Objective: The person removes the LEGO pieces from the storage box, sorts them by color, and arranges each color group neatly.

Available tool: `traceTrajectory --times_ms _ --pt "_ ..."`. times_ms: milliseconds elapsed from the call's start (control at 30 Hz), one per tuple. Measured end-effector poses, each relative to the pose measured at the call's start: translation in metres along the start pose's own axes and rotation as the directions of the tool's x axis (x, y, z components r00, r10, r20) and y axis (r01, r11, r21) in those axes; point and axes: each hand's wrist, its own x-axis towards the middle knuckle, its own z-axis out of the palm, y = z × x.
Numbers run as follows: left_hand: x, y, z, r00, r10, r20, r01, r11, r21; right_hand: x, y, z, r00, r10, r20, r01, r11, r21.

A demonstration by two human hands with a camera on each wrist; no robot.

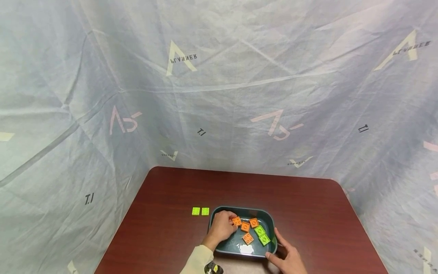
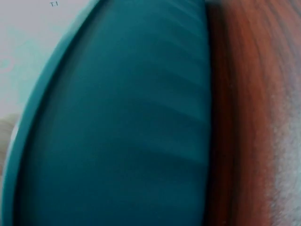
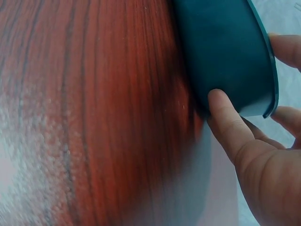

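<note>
My pale sleeve (image 1: 198,260) edges the bottom of the frame as my left hand (image 1: 221,228) pinches an orange block (image 1: 237,221) over the dark tray (image 1: 232,243), lower centre, my right hand (image 1: 289,259) gripping its near right corner. Three more orange pieces (image 1: 248,238) and two green pieces (image 1: 264,239) lie inside; two lime squares (image 1: 205,211) sit left on the surface (image 1: 164,228).
</note>
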Motion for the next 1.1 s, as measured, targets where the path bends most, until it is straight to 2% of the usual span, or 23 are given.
traceTrajectory --times_ms 300,500,700,900,1100 --pt "-0.003 0.007 -0.009 0.999 -0.035 0.007 0.035 0.998 -0.056 -0.002 0.000 0.005 0.998 -0.023 -0.056 0.024 0.999 0.031" --pt "-0.006 0.010 -0.016 1.000 -0.001 -0.019 0.000 1.000 -0.031 -0.004 -0.004 0.004 0.998 -0.025 -0.063 0.026 0.999 0.026" --pt "-0.008 0.014 -0.023 0.999 0.026 -0.020 -0.027 0.998 -0.058 -0.002 -0.003 0.003 0.997 -0.015 -0.072 0.014 1.000 -0.013" --pt "-0.011 0.019 -0.033 1.000 0.017 -0.025 -0.019 0.994 -0.108 -0.003 -0.002 0.006 0.997 -0.010 -0.079 0.013 0.999 0.039" --pt "-0.014 0.018 -0.045 0.999 0.001 -0.032 -0.005 0.992 -0.126 -0.002 -0.002 0.007 0.997 -0.027 -0.079 0.027 1.000 0.010"
